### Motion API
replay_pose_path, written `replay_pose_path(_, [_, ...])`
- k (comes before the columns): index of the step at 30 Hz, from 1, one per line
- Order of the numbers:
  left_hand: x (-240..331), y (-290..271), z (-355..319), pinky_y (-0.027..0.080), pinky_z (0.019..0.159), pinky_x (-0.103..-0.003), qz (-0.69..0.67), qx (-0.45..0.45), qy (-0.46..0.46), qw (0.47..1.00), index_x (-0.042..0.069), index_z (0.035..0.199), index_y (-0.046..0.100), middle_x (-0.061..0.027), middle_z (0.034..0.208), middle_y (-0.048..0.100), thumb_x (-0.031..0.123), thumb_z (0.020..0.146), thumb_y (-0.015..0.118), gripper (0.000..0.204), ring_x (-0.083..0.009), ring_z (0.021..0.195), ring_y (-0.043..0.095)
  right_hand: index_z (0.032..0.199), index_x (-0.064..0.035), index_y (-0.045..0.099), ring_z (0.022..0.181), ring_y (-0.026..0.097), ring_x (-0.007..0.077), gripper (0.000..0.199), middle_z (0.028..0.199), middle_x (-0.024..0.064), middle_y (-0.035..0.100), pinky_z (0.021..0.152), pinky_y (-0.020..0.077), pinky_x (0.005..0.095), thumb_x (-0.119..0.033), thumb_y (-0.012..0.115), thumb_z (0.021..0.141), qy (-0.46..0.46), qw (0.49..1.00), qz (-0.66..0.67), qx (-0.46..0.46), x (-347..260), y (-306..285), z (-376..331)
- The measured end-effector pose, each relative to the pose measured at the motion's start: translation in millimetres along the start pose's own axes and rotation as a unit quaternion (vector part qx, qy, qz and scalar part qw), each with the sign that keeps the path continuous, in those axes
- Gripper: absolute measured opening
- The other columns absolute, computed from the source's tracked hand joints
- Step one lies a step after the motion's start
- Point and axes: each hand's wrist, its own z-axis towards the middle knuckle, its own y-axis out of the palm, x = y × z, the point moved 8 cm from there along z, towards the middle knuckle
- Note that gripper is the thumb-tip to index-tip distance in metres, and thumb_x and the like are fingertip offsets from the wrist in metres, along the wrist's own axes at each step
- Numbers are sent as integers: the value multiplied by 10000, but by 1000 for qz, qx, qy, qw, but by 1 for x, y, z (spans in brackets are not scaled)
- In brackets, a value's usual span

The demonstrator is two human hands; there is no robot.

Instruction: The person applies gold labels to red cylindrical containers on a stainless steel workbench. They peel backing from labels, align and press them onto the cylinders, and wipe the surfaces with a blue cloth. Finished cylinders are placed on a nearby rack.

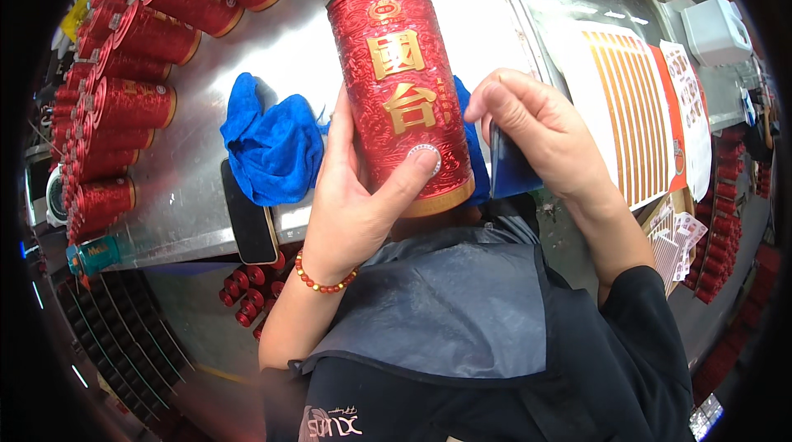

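A red cylindrical canister (402, 141) with an embossed surface, raised gold characters and a gold band at its near end lies tilted in front of me. My left hand (355, 195) is wrapped round its lower left side, the thumb pressed by a small round white label (427, 153). Just right of the canister, my right hand (540, 129) is closed with thumb and forefinger together. Whatever those fingers pinch is too small or hidden to make out. Below them is a dark blue flat thing (513, 168); whether the hand grips it is unclear.
On the metal table (194, 195) lie a crumpled blue cloth (276, 145) and a phone (247, 223) at the near edge. Many red canisters (132, 104) crowd the left. To the right are a sheet with gold strips (623, 112) and a white plastic jug (716, 30).
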Motion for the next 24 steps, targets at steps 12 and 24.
replay_pose_path(12, [1,-5,3,439,1128,-362,-69,0,19,997,-8,1598,222,-153,1467,514,159,1031,651,730,-204,1336,535,1532,-30,425,729,537,29,689,807,-39,549,709,439,190,-154,774,951,-61,991,-115,34,-12,11,-5])
replay_pose_path(24, [4,-11,26,535,1011,-332,-91,34,54,994,-30,1492,411,-142,1345,627,223,1070,609,531,-182,1189,647,1510,-23,472,648,577,54,773,689,-9,630,617,458,241,-335,832,902,-29,995,-95,30,-4,4,21])
